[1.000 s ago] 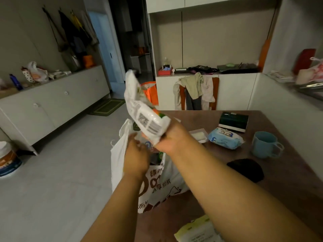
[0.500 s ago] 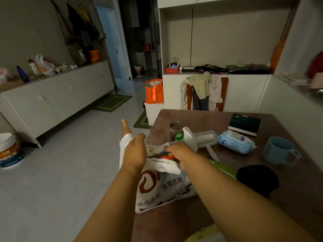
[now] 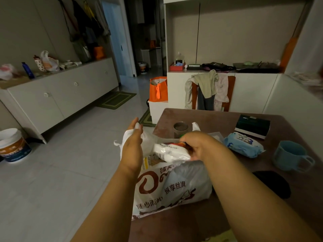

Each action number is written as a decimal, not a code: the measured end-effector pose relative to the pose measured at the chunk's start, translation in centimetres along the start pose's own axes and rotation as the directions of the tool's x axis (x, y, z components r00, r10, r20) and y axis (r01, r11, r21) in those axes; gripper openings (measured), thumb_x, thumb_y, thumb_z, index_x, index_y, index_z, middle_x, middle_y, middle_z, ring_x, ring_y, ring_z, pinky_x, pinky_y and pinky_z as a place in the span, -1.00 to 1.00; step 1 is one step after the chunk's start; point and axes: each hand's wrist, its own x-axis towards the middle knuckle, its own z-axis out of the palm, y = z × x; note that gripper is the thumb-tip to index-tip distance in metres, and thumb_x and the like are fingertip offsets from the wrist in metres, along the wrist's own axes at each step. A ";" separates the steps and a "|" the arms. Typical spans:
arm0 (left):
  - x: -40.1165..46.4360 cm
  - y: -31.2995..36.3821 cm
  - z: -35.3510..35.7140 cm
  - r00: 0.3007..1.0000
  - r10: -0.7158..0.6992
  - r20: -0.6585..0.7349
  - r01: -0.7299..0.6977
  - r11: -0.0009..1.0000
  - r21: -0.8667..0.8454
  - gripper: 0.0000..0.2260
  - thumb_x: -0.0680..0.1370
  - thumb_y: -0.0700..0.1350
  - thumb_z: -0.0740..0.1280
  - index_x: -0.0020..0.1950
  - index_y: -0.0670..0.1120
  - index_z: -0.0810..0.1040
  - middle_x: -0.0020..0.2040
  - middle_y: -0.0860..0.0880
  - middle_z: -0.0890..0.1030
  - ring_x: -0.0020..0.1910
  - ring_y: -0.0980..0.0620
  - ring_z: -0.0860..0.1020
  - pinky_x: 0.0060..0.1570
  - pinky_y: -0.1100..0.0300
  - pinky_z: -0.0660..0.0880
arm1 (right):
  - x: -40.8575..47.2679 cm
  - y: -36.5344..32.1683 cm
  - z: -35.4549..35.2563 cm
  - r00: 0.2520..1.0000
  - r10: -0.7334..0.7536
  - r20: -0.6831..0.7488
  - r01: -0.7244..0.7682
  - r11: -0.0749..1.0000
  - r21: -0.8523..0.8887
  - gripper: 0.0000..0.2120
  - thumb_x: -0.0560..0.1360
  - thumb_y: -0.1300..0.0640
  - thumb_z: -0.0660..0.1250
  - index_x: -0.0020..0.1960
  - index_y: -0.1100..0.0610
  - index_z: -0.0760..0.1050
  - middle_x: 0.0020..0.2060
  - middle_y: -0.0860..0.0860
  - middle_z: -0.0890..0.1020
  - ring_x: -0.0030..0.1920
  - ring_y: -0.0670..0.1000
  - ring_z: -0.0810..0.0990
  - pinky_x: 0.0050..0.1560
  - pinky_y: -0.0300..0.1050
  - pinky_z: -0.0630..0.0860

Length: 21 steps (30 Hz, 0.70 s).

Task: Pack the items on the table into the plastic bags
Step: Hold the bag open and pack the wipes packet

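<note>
A white plastic bag (image 3: 174,187) with brown print stands at the left edge of the brown table (image 3: 218,117). My left hand (image 3: 132,145) holds the bag's left handle up and keeps the mouth wide. My right hand (image 3: 199,144) grips a white wrapped packet (image 3: 170,151) lying across the bag's mouth, partly inside. On the table to the right lie a blue wet-wipes pack (image 3: 243,144), a light blue mug (image 3: 291,156), a dark green box (image 3: 252,125) and a black cloth (image 3: 272,183). A metal cup (image 3: 180,128) stands behind the bag.
A clear plastic tray (image 3: 216,136) shows behind my right hand. A chair draped with clothes (image 3: 209,91) stands at the table's far side. An orange bag (image 3: 158,89) sits on a white stool, and a paint bucket (image 3: 14,145) stands on the floor at left.
The white packet came down from high in my right hand into the bag's mouth. My left hand has shifted to hold the handle up.
</note>
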 end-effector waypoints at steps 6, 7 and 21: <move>-0.2 -1.0 0.6 0.987 0.121 0.110 -0.129 0.989 0.066 -0.51 0.57 0.25 -0.05 0.45 0.17 0.29 0.41 0.11 0.38 0.36 0.09 0.35 0.28 0.17 0.28 | 1.6 0.2 1.1 0.998 -0.054 0.029 0.055 0.998 -0.041 -0.81 0.57 0.27 0.21 -0.22 0.25 0.42 -0.27 0.14 0.53 -0.28 0.08 0.54 0.00 0.09 0.55; -0.3 -1.1 0.7 0.982 0.141 0.123 -0.150 0.986 0.070 -0.50 0.56 0.27 -0.05 0.43 0.16 0.32 0.36 0.16 0.43 0.30 0.18 0.40 0.25 0.25 0.34 | 2.3 0.4 1.4 0.999 -0.041 0.024 0.044 0.992 -0.122 -0.81 0.58 0.23 0.22 -0.21 0.22 0.44 -0.29 0.11 0.53 -0.31 0.04 0.53 0.01 0.06 0.56; -0.1 -1.1 0.6 0.979 0.183 0.088 -0.193 0.974 0.121 -0.54 0.52 0.30 -0.08 0.29 0.25 0.42 0.17 0.36 0.46 0.11 0.35 0.42 -0.14 0.48 0.34 | 8.2 -0.7 -3.7 0.848 -0.318 -0.423 0.356 0.934 0.011 -0.40 0.51 0.36 0.28 0.48 0.12 0.17 0.30 0.19 0.47 0.07 0.14 0.61 0.01 -0.07 0.54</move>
